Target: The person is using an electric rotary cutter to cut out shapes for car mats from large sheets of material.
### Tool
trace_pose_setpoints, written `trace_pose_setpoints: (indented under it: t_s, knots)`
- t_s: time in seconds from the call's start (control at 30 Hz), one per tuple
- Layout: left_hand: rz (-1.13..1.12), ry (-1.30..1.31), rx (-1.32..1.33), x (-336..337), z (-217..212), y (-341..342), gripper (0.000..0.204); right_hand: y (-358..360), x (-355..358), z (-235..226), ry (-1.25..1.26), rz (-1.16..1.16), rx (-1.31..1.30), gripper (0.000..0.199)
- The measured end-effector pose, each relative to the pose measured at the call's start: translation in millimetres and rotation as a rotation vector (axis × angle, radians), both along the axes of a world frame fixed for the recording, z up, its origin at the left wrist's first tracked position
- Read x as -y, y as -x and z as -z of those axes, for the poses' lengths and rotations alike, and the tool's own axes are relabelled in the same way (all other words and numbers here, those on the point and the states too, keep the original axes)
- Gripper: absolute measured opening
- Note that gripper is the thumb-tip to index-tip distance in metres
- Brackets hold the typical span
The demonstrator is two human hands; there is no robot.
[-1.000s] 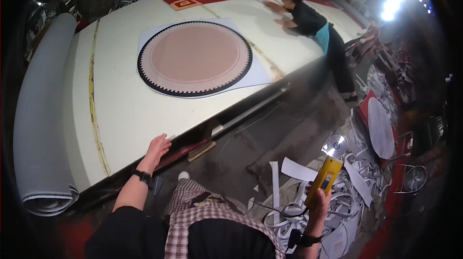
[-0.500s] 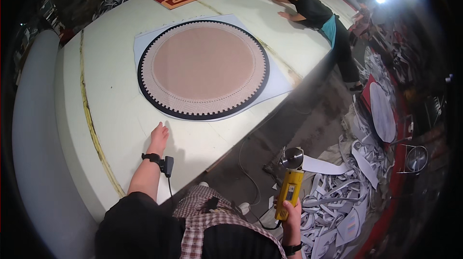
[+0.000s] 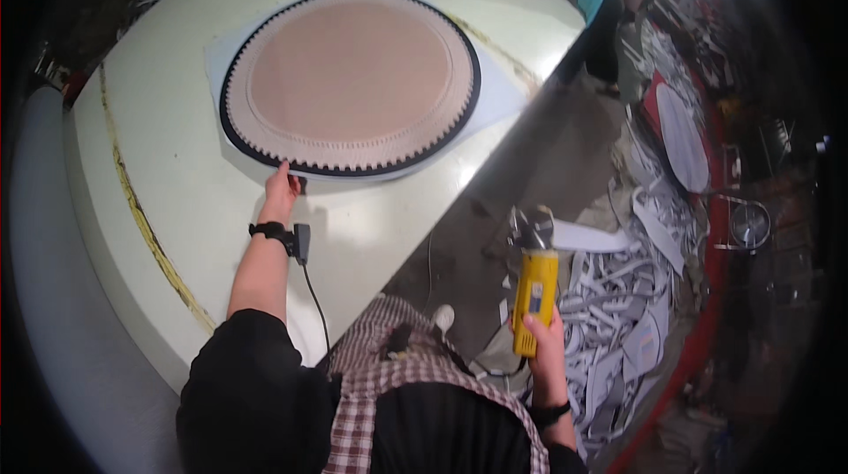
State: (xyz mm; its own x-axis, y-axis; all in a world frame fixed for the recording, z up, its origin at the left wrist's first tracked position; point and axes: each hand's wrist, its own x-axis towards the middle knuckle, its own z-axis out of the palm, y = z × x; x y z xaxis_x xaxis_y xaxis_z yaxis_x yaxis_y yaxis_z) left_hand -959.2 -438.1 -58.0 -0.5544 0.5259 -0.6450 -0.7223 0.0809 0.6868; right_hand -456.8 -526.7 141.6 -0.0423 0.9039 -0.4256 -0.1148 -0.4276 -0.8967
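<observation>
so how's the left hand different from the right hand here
The left hand reaches out over the pale table, fingertips at the dark toothed edge of the round rug; the right hand hangs off the table over scraps on the floor. The left hand lies flat and holds nothing; the right hand grips a yellow power tool. Both wear a dark wrist strap.

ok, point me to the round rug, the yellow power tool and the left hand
round rug [image 3: 349, 76], head view, on its plain pink centre
yellow power tool [image 3: 535, 288], head view, on the yellow body above the grip
left hand [image 3: 280, 196], head view, on the back of the hand at the rug's dark edge
</observation>
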Motion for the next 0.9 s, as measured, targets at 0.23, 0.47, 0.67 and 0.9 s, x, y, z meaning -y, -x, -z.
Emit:
trace_pose_setpoints:
  t_s: [0.23, 0.47, 0.67, 0.9]
  knots:
    - [0.275, 0.021, -0.146, 64.2, -39.0, -80.2, 0.025, 39.0, -19.2, 44.9, 0.063, -0.099, 0.054, 0.037]
    - [0.182, -0.02, -0.029, 137.1, -53.9, -119.8, 0.019, 68.8, -31.2, 97.2, 0.049, -0.073, 0.24, 0.033]
    - [0.169, -0.021, -0.079, 160.8, -56.3, -99.2, 0.019, 83.0, -38.4, 122.9, 0.026, -0.057, 0.332, 0.036]
    - [0.134, -0.026, -0.106, 156.3, -62.2, -107.7, 0.02, 75.0, -36.6, 121.4, -0.045, 0.014, 0.589, 0.04]
